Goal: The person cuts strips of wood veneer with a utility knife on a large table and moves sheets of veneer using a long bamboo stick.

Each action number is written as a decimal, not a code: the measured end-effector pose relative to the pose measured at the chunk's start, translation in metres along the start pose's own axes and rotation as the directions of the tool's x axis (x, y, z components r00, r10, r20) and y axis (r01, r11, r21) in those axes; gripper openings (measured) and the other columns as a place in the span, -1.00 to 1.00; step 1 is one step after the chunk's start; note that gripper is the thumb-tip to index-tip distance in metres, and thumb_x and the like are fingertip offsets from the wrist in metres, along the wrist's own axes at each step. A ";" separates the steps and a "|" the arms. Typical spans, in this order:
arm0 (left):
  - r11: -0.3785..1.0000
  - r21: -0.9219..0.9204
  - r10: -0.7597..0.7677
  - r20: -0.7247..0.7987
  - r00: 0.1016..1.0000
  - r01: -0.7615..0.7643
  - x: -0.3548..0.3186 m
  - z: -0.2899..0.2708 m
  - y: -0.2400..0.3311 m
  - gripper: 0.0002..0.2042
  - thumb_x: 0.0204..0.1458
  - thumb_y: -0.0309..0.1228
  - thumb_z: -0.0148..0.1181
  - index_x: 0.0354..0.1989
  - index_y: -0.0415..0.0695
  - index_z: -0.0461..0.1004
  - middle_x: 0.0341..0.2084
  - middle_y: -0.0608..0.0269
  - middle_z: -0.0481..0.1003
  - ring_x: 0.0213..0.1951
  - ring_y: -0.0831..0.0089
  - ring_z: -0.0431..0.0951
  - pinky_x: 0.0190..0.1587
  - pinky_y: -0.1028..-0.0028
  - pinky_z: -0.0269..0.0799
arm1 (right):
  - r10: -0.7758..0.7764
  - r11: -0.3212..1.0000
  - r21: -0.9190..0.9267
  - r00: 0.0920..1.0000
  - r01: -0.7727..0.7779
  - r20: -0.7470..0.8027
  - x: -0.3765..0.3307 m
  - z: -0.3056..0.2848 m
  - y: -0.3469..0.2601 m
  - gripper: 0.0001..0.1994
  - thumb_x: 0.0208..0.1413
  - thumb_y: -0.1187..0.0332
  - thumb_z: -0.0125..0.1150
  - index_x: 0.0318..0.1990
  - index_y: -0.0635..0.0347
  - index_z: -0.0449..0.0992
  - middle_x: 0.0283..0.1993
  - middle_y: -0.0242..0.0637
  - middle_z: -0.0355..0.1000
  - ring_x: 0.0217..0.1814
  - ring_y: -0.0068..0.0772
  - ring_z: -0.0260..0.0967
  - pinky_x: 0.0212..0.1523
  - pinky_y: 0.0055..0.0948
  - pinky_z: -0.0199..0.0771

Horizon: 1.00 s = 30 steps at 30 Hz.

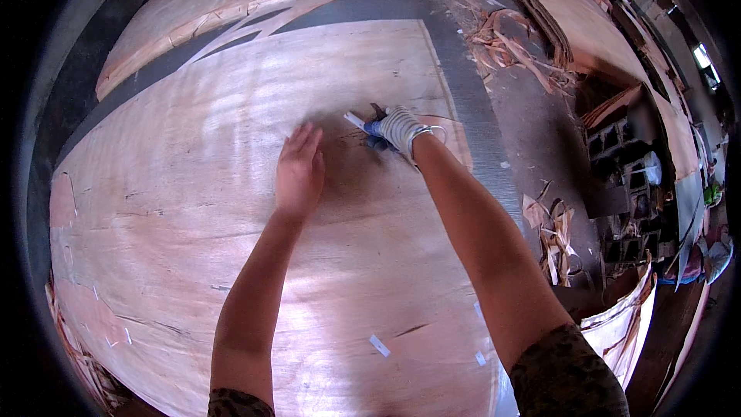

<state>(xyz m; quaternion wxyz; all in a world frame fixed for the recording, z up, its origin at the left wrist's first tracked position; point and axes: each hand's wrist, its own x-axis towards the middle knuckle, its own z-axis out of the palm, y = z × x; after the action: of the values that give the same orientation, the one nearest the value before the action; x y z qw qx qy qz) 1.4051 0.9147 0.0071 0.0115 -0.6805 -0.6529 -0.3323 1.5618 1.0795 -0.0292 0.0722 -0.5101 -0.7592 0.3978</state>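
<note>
A broad pale wood veneer sheet [193,185] spreads beneath both hands. My bare left hand [301,170] is over its middle, fingers stretched out and close together; whether the palm presses on the wood I cannot tell. To its right, my right hand [397,131] wears a striped grey-white glove with blue and dark finger parts. Its fingers are closed near the surface. A short white strip [354,120] juts from the fingertips toward my left hand, and a dark curved bit shows beside it. What exactly the glove grips is partly hidden.
Small white tape pieces [380,346] stick to the sheet's near part. Another veneer stack [208,11] lies beyond a grey strip. Torn veneer scraps [513,42] litter the floor at right, near a stack of hollow blocks [617,139]. A curled veneer piece [625,324] stands near my right elbow.
</note>
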 end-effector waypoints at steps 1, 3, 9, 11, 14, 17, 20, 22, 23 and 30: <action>1.000 0.007 0.010 -0.003 1.000 -0.010 0.008 0.006 0.003 -0.62 -0.12 -0.57 0.02 -0.04 -0.24 0.33 0.02 -0.01 0.29 0.11 0.08 0.21 0.16 0.22 0.08 | 0.002 1.000 0.005 1.000 -0.002 -0.009 -0.001 -0.003 0.006 -0.46 -0.17 -0.11 0.10 -0.31 0.27 0.51 -0.33 0.08 0.43 -0.22 0.00 0.40 -0.17 -0.27 0.38; 0.999 0.014 0.044 -0.016 0.999 -0.044 0.030 0.021 0.014 -0.62 -0.08 -0.54 0.00 -0.01 -0.24 0.31 0.04 -0.01 0.27 0.13 0.11 0.19 0.19 0.23 0.04 | -0.011 0.998 -0.061 0.999 0.008 -0.047 -0.005 -0.012 0.015 -0.49 -0.13 -0.08 0.04 -0.31 0.26 0.52 -0.28 0.08 0.42 -0.17 0.01 0.38 -0.15 -0.25 0.37; 0.960 0.046 0.257 0.247 0.934 -0.277 0.036 0.049 0.010 -0.63 0.03 -0.41 -0.11 0.04 -0.26 0.24 0.08 0.00 0.22 0.16 0.20 0.15 0.22 0.26 -0.04 | -0.235 0.814 -0.556 0.971 0.171 -0.045 -0.047 -0.024 -0.023 -0.61 0.02 0.07 -0.02 -0.25 0.24 0.50 -0.19 0.01 0.41 -0.10 -0.06 0.37 -0.11 -0.25 0.37; 0.938 0.115 0.284 0.295 0.913 -0.328 0.040 0.046 0.014 -0.62 0.01 -0.39 -0.09 0.02 -0.27 0.26 0.07 -0.02 0.23 0.14 0.20 0.18 0.21 0.26 0.00 | -0.238 0.911 -0.387 0.948 0.143 -0.211 -0.056 -0.038 0.012 -0.55 0.01 -0.01 0.01 -0.25 0.25 0.50 -0.26 -0.01 0.43 -0.18 -0.12 0.40 -0.17 -0.28 0.38; 0.956 0.292 -0.191 0.690 0.698 -0.026 0.092 0.028 0.073 -0.66 -0.01 -0.43 -0.07 -0.04 -0.29 0.32 0.10 0.01 0.20 0.15 0.16 0.18 0.21 0.26 0.01 | 0.340 0.940 0.061 0.933 -0.334 -0.122 -0.066 -0.090 0.064 -0.46 -0.03 -0.11 0.04 -0.38 0.33 0.50 -0.50 0.00 0.43 -0.35 -0.06 0.44 -0.35 -0.26 0.40; 0.964 0.078 0.195 0.434 0.880 -0.253 0.088 0.071 0.094 -0.66 -0.04 -0.47 -0.08 -0.05 -0.28 0.33 0.11 0.05 0.18 0.17 0.19 0.14 0.23 0.29 -0.02 | 0.179 0.954 -0.179 0.938 -0.239 -0.296 -0.064 -0.084 0.082 -0.59 -0.01 0.05 0.04 -0.41 0.31 0.51 -0.44 0.06 0.42 -0.26 0.00 0.41 -0.31 -0.23 0.40; 0.927 -0.111 0.374 0.307 0.875 -0.357 0.076 0.120 0.093 -0.62 -0.04 -0.48 -0.08 0.02 -0.26 0.27 0.13 0.06 0.16 0.19 0.20 0.10 0.24 0.29 -0.06 | 0.157 0.951 -0.200 0.925 -0.236 -0.345 -0.058 -0.069 0.088 -0.67 -0.02 0.15 0.02 -0.38 0.27 0.53 -0.39 0.08 0.42 -0.22 0.02 0.40 -0.28 -0.21 0.41; 0.916 -0.134 0.402 0.335 0.852 -0.379 0.074 0.126 0.107 -0.60 -0.04 -0.48 -0.09 0.04 -0.26 0.25 0.13 0.07 0.16 0.19 0.21 0.10 0.24 0.29 -0.07 | 0.080 0.926 -0.331 0.951 -0.182 -0.300 -0.079 -0.089 0.068 -0.71 -0.04 0.20 0.03 -0.37 0.24 0.54 -0.37 0.08 0.42 -0.22 0.01 0.40 -0.28 -0.22 0.41; 0.908 -0.099 0.414 0.338 0.845 -0.406 0.070 0.126 0.113 -0.60 -0.04 -0.48 -0.09 0.04 -0.26 0.26 0.12 0.07 0.18 0.19 0.22 0.11 0.24 0.29 -0.07 | 0.027 0.883 -0.429 0.935 -0.188 -0.355 -0.070 -0.082 0.104 -0.71 -0.04 0.15 0.06 -0.39 0.19 0.54 -0.39 0.02 0.45 -0.24 -0.03 0.42 -0.30 -0.23 0.42; 0.965 -0.103 0.260 0.270 0.927 -0.241 0.052 0.112 0.148 -0.63 -0.02 -0.43 -0.06 0.03 -0.10 0.30 0.12 0.20 0.20 0.19 0.25 0.10 0.23 0.08 -0.17 | 0.110 0.828 -0.519 0.969 -0.213 -0.223 -0.117 -0.083 0.153 -0.55 -0.06 -0.01 0.06 -0.28 0.26 0.51 -0.29 0.00 0.45 -0.15 -0.05 0.41 -0.20 -0.26 0.38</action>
<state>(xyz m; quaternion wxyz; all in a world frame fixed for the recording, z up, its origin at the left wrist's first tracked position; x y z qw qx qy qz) 1.5828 0.9891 0.0063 -0.0621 -0.7985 -0.5441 -0.2500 1.7693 1.0505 -0.0427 -0.0387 -0.6067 -0.7842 0.1245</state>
